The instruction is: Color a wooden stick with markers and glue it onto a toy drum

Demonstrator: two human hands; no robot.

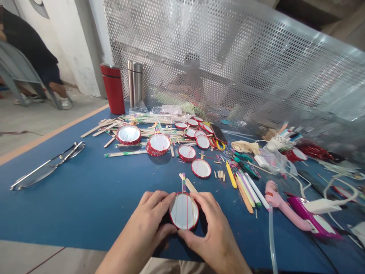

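Observation:
A small toy banjo (184, 210) sits at the near side of the table. It has a round white face, a red rim, thin strings across it, and a striped stick neck (183, 182) pointing away from me. My left hand (155, 213) curls round its left rim, thumb at the lower edge. From the right, my right hand (208, 217) grips the opposite rim in the same way. Just beyond lies a loose wooden stick (191, 185), partly behind the neck. Another red-rimmed disc (201, 168) with a short stick rests farther off.
Stacked discs (158, 143) and wooden sticks (125, 154) spread across the back. Markers (249, 190), a yellow pen (231, 175) and a magenta glue gun (313, 217) lie right. Glasses (48, 167) are left. A red tumbler (113, 89) stands before a perforated metal panel (228, 57).

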